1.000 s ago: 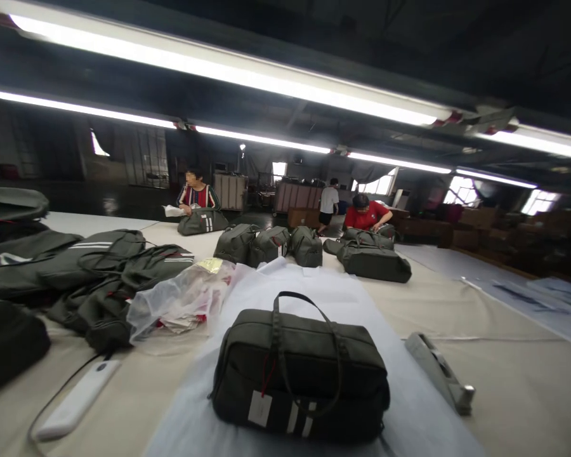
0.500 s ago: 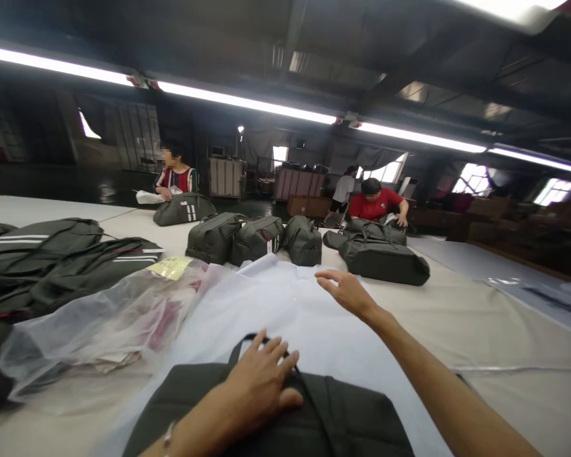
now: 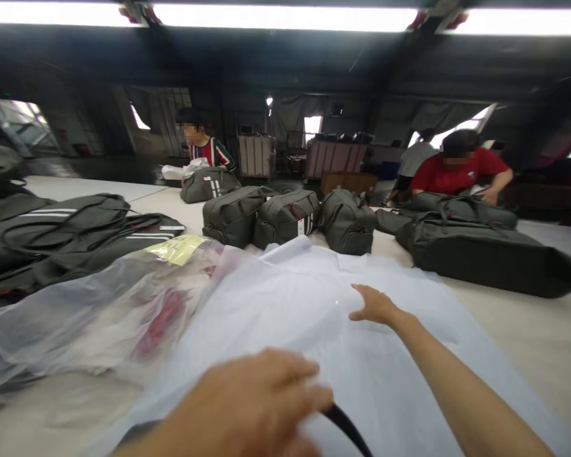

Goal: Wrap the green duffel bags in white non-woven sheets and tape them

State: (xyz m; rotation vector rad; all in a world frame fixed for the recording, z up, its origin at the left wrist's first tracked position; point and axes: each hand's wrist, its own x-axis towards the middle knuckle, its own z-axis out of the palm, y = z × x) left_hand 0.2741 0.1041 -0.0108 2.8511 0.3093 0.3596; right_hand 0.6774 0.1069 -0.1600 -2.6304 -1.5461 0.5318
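Note:
My left hand (image 3: 261,400), blurred by motion, is low in the middle of the head view, its fingers curled around a black bag strap (image 3: 345,428). Only a dark sliver of what may be the strap's bag (image 3: 140,431) shows below my left wrist; the rest is out of view or hidden. Further forward, my right hand (image 3: 378,308) is open, thumb and fingers apart, over a large white sheet (image 3: 309,336). I see nothing in it. Whether it touches the sheet is unclear.
Dark green bags (image 3: 288,219) stand in a row beyond the sheet. Flat bags (image 3: 66,222) lie left, behind a clear plastic bag (image 3: 99,324) with a yellow label (image 3: 178,249). A long bag (image 3: 485,254) is at right. Two co-workers handle bags across the table.
My left hand and the dark bag have come nearer to me, and most of the bag has left the view. The right hand stays open over the sheet. The view has tilted down and levelled.

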